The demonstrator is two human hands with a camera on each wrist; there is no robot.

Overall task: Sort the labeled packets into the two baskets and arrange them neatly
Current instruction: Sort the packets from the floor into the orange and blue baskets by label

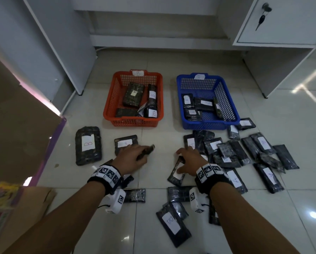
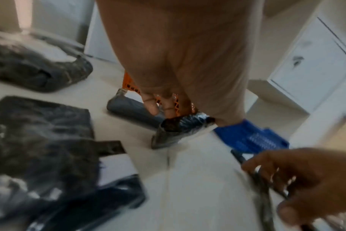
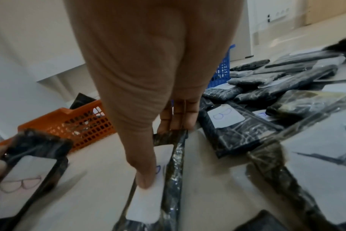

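Left hand (image 1: 133, 156) has its grip curled round a small black plastic-wrapped packet (image 1: 147, 151), lifted just off the white tiled floor (image 1: 153, 198) in front of the orange plastic mesh basket (image 1: 133, 121). Right hand (image 1: 187, 161) pinches another black packet with a white label (image 1: 177, 172), thumb on the label, fingers over its far end; looks like a B, kinda blurry. Blue plastic mesh basket (image 1: 208, 123) sits beside the orange one, loose packets piled in front of it.

Dim overhead light, floor glare, motion-blurred, edge-warped wrist views.
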